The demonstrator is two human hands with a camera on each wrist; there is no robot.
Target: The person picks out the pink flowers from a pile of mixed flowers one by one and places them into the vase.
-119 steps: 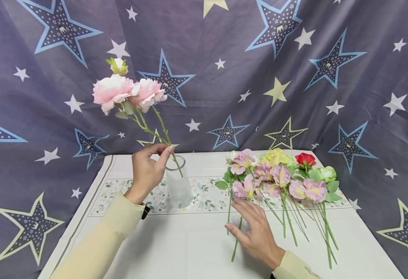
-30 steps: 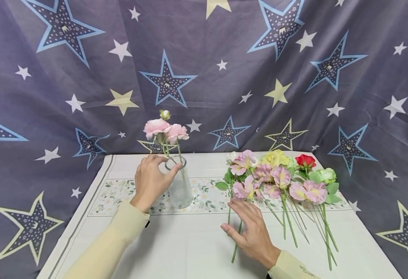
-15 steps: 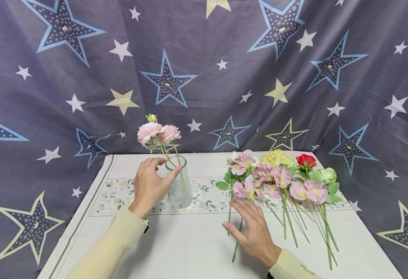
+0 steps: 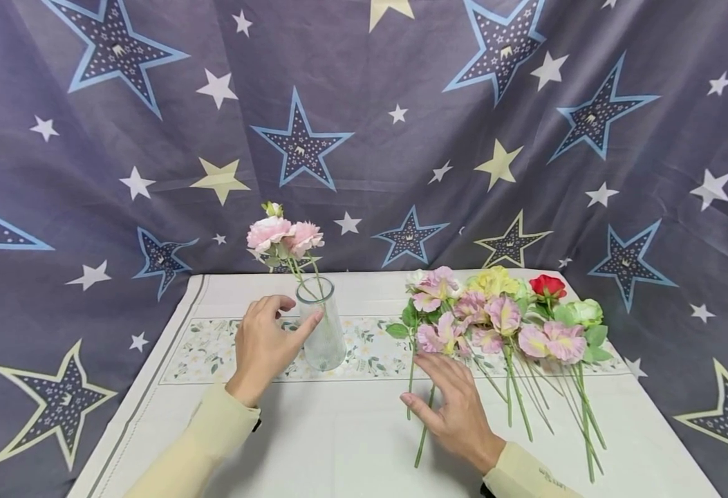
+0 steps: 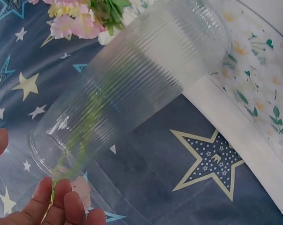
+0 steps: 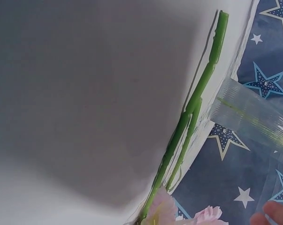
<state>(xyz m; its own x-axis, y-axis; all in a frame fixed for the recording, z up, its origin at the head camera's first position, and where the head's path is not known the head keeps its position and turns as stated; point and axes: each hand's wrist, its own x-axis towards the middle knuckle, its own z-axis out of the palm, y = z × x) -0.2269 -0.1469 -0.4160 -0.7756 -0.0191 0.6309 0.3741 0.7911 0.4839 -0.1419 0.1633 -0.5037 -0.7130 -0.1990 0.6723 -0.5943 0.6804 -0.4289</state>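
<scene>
Pink peonies (image 4: 284, 236) with a small bud stand in a clear ribbed glass vase (image 4: 324, 332), their stems leaning left over its rim. My left hand (image 4: 266, 342) is just left of the vase with thumb and fingers spread apart, holding nothing. In the left wrist view its fingertips (image 5: 61, 197) lie close to the vase mouth, with a green stem (image 5: 85, 126) seen through the glass. My right hand (image 4: 453, 408) rests low over the table beside a pale purple flower's green stem (image 4: 424, 432), its fingers relaxed and thumb apart.
On the right lie several loose artificial flowers: purple-pink blooms (image 4: 503, 315), a yellow one (image 4: 493, 282), a red rose (image 4: 547, 286) and a pale green one (image 4: 585, 312). A floral runner (image 4: 214, 346) crosses the white table (image 4: 314, 443); a star-patterned curtain (image 4: 364, 173) hangs behind.
My left hand has lowered the pink peonies into the vase, let go of them, and drawn slightly down and left. The peonies lean further left. The right hand has stayed nearly still.
</scene>
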